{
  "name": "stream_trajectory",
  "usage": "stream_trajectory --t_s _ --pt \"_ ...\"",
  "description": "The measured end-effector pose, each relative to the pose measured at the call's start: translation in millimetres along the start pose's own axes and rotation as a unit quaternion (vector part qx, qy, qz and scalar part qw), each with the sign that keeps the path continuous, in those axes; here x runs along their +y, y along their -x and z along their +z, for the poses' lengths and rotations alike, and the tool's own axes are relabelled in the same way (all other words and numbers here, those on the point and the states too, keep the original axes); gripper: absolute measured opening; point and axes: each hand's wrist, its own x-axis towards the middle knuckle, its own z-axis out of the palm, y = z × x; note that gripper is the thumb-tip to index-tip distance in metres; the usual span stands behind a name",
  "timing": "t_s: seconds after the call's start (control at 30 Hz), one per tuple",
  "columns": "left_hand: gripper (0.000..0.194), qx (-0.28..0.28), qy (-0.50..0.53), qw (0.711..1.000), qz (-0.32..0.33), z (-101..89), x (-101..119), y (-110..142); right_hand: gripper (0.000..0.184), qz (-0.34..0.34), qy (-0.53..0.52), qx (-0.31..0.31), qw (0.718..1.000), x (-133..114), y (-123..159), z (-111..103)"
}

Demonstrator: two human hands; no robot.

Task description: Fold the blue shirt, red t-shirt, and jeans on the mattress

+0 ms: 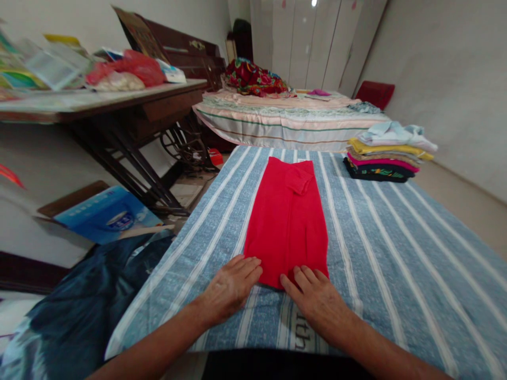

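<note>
A red garment (pixel 288 219) lies folded lengthwise into a long strip on a blue and white striped sheet (pixel 396 248). My left hand (pixel 232 287) rests flat on the sheet with its fingertips at the garment's near left corner. My right hand (pixel 315 298) lies flat beside it, fingertips touching the near edge of the red cloth. Both hands have fingers stretched out and hold nothing.
A stack of folded clothes (pixel 388 153) sits at the far right of the sheet. A bed with bright bedding (pixel 285 119) stands behind. A wooden table (pixel 119 100) with bags and papers is at left, and dark blue cloth (pixel 87 295) lies at the near left.
</note>
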Motion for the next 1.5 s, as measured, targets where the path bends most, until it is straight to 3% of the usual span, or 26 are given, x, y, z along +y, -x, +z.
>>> stream_trajectory --t_s 0.17,0.37,0.73,1.03,1.33,1.5 --pt "0.033 0.027 0.076 0.996 -0.03 2.0 -10.5 -4.0 0.038 0.018 -0.037 -0.003 0.999 5.0 -0.7 0.4" --pt "0.031 0.049 0.111 0.99 -0.073 3.8 -14.7 -8.2 0.013 0.059 -0.127 0.013 0.99 18.2 0.9 7.2" --pt "0.014 -0.021 0.124 0.988 -0.087 -5.2 -6.6 -14.2 0.022 0.09 -0.207 0.027 0.974 25.9 -2.8 5.9" --pt "0.021 -0.048 0.162 0.966 -0.196 -7.7 -6.6 -26.4 0.023 0.083 -0.201 0.044 0.975 24.7 -0.1 8.7" --pt "0.016 -0.008 0.061 0.995 -0.079 0.2 2.6 -17.6 0.013 0.064 -0.151 0.038 0.986 16.4 3.4 13.4" --pt "0.028 0.077 0.037 0.995 -0.052 7.8 2.2 -9.5 0.01 0.059 -0.145 0.053 0.986 14.1 2.7 11.5"
